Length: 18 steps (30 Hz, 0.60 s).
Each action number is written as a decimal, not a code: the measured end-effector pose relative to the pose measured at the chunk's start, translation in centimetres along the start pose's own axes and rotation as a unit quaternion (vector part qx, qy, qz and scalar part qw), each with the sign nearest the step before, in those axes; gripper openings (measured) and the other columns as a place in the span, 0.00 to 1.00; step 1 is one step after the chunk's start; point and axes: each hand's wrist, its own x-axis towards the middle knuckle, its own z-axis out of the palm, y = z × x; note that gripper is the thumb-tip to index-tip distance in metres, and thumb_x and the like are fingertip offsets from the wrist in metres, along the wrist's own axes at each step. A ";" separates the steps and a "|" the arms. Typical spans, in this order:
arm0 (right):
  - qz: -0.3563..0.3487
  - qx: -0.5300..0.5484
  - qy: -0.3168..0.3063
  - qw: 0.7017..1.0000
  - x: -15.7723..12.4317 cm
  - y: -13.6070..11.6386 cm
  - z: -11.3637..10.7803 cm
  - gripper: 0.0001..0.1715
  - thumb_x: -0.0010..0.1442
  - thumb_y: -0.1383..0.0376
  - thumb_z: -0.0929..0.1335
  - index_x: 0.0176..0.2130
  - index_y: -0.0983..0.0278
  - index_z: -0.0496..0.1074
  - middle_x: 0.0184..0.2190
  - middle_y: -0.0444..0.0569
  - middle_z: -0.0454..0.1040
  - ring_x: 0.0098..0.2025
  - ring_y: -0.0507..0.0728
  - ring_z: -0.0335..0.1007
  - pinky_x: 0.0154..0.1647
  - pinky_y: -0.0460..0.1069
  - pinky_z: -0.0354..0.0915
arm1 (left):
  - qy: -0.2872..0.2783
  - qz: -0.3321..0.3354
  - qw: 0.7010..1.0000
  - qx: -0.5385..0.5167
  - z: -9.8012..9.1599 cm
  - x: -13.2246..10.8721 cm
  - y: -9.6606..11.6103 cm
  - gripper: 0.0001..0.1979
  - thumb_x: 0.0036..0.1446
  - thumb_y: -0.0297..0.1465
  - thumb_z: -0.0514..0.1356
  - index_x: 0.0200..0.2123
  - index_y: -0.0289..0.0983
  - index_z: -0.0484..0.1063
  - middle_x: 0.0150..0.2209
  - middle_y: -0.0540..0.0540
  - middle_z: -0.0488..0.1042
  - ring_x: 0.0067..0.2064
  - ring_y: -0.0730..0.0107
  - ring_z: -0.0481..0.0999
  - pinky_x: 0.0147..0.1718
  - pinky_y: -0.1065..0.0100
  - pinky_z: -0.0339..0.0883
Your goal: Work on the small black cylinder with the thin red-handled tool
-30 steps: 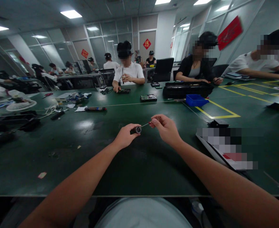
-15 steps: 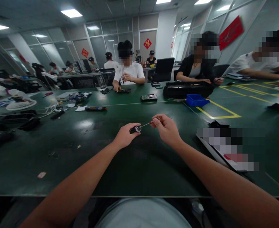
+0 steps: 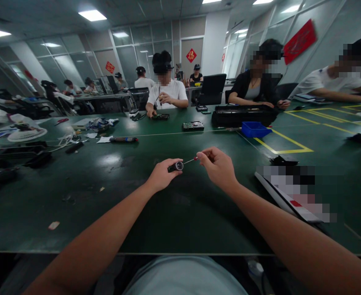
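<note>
Above the green table, my left hand (image 3: pixel 163 176) is closed around a small black cylindrical part (image 3: pixel 176 166) with a pale round ring at its end; its exact kind I cannot make out. My right hand (image 3: pixel 215 166) pinches the red-tipped handle of a thin screwdriver (image 3: pixel 190 161). The screwdriver's shaft slants down to the left, and its tip meets the round end of the black part. Most of the handle is hidden behind my right fingers.
A blue bin (image 3: pixel 255 129), a long black casing (image 3: pixel 244 116) and an opened hard drive (image 3: pixel 193 125) lie across the green table (image 3: pixel 85 196). A dark tool (image 3: pixel 124 139) lies at left, a white-edged object (image 3: pixel 275 192) at right. Co-workers (image 3: pixel 168 92) sit opposite.
My right fingers have shifted slightly on the screwdriver's handle and curled in more. My left hand and the black part stay almost where they were.
</note>
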 end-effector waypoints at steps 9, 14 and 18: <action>-0.001 0.047 -0.009 0.999 -0.1 0.1 0.3 0.12 0.64 0.56 0.67 0.37 0.62 0.74 0.27 0.46 0.78 0.30 0.55 0.75 0.32 0.50 0.66 | -0.010 -0.006 1.000 -0.013 0.1 0.0 -0.2 0.22 0.57 0.29 0.66 0.55 0.42 0.73 0.55 0.47 0.75 0.58 0.61 0.72 0.61 0.57 0.60; -0.006 0.078 -0.017 0.997 -0.1 0.1 0.4 0.12 0.63 0.56 0.67 0.37 0.62 0.74 0.29 0.47 0.79 0.31 0.55 0.76 0.34 0.50 0.68 | -0.011 -0.008 1.000 -0.013 0.2 0.1 -0.2 0.22 0.56 0.29 0.66 0.55 0.42 0.73 0.55 0.47 0.75 0.58 0.61 0.72 0.62 0.58 0.60; 0.000 0.055 -0.012 0.998 -0.2 0.1 0.3 0.14 0.64 0.55 0.66 0.38 0.62 0.74 0.28 0.47 0.78 0.31 0.55 0.75 0.33 0.50 0.66 | 0.000 -0.024 1.000 -0.008 0.1 0.1 -0.1 0.24 0.55 0.30 0.67 0.57 0.41 0.72 0.56 0.47 0.74 0.58 0.61 0.72 0.62 0.59 0.60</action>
